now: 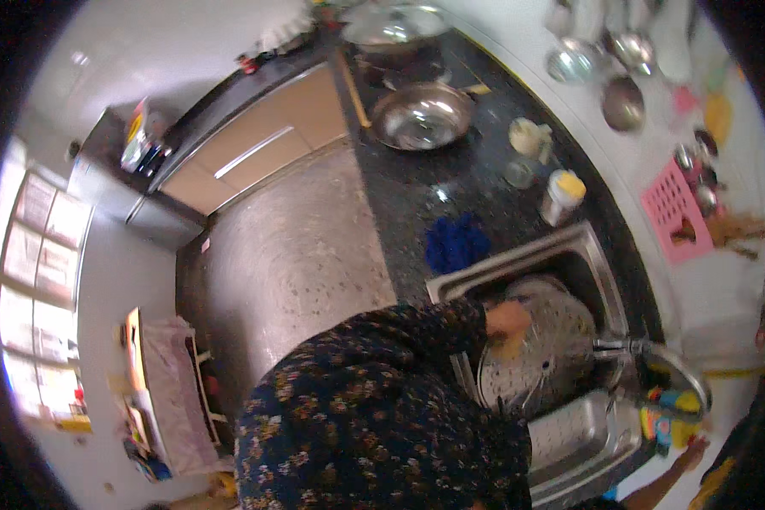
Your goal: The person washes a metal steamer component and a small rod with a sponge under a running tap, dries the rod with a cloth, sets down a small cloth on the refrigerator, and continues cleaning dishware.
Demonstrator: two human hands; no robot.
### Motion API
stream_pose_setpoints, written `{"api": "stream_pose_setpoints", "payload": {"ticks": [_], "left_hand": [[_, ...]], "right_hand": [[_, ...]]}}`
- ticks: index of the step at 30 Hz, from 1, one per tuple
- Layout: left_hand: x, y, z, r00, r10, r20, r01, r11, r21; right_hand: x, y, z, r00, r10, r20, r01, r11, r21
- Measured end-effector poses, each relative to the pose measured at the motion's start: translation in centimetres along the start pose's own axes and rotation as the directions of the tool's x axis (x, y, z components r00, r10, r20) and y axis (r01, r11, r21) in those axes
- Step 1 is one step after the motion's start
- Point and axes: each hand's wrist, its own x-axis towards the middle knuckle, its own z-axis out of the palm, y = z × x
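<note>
My left hand, blurred, reaches from a dark floral sleeve over the steel sink. It touches a large round metal piece, wet and shiny with a dark spot near its middle, which lies tilted in the basin. Whether the fingers grip its rim is unclear. A chrome faucet arches over the right side of the sink. At the lower right, my right hand is beside yellow and blue packages behind the sink; blur hides whether it holds one. Beside the basin is a perforated steel drainer.
A dark blue cloth lies on the black counter, with a white jar and small glass near it. A metal pan and lidded pot stand farther along. Ladles and a pink rack hang on the wall.
</note>
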Motion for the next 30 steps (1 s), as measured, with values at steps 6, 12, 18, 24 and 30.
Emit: {"api": "stream_pose_setpoints", "payload": {"ticks": [6, 12, 18, 24, 30], "left_hand": [[-0.6, -1.1, 1.8, 0.978, -0.095, 0.185, 0.062, 0.982, 0.180], [3.0, 3.2, -4.1, 0.852, -0.301, 0.427, 0.236, 0.951, 0.201], [2.7, 5.3, -7.3, 0.674, -0.593, 0.440, 0.738, 0.526, -0.422], [2.6, 6.8, -9.0, 0.485, -0.566, 0.666, 0.812, 0.009, -0.584], [4.2, 7.9, -11.2, 0.504, -0.382, 0.775, 0.853, 0.081, -0.515]], "right_hand": [[-17.5, -23.2, -1.8, 0.984, -0.177, 0.019, 0.118, 0.725, 0.679], [-32.8, -40.1, 5.1, 0.810, -0.535, 0.241, 0.139, 0.574, 0.807], [-34.8, -46.1, -0.4, 0.782, -0.621, -0.060, 0.302, 0.293, 0.907], [-32.2, -40.2, 8.1, 0.927, -0.372, -0.044, 0.255, 0.541, 0.801], [-25.7, -39.3, 9.4, 0.987, -0.162, -0.012, 0.123, 0.699, 0.705]]}}
